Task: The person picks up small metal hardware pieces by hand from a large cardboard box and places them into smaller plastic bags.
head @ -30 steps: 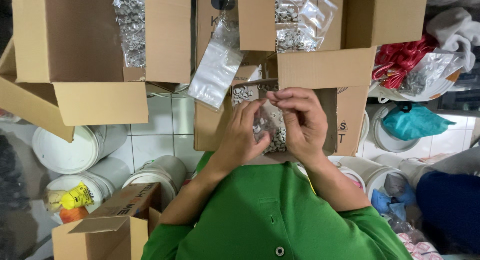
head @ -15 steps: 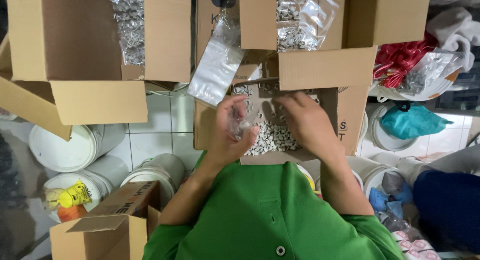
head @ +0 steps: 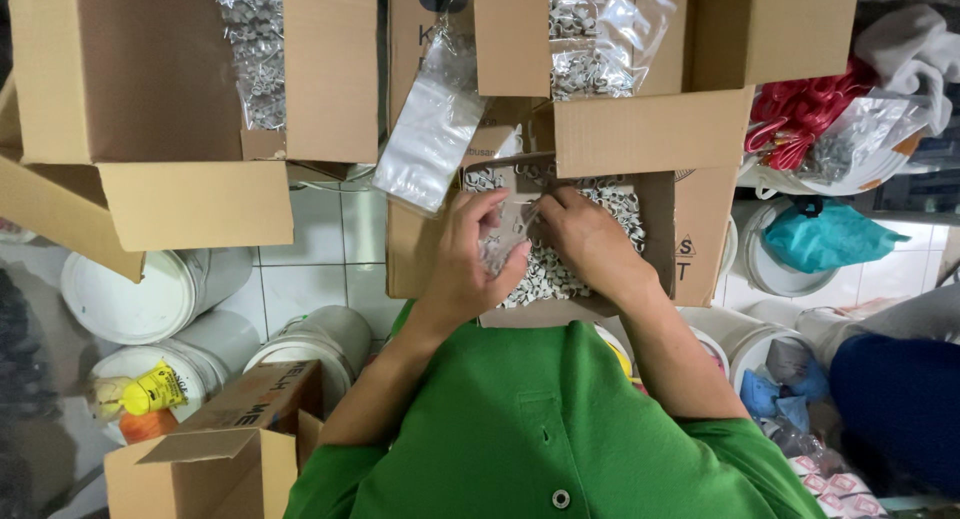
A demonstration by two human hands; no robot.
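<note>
Centre of the frame: the left hand (head: 468,264) is curling its fingers around a small clear plastic bag (head: 505,241), pinching it upright, seemingly so the mouth stays open. The right hand (head: 588,241) is pinching the bag's top edge, just over the open brown cardboard box (head: 655,219) of small white plastic clips (head: 550,274). Another empty clear bag (head: 432,129) is hanging above, upper centre.

Both hands sit low inside the open box of small white pieces (head: 590,259), hemmed by its cardboard walls. A raised flap (head: 650,131) overhangs the far side, and a hanging clear plastic bag (head: 430,139) dangles just beside the left hand (head: 470,264). White buckets (head: 160,299) crowd the floor on the left; the tiled floor (head: 330,249) between them stays open.
</note>
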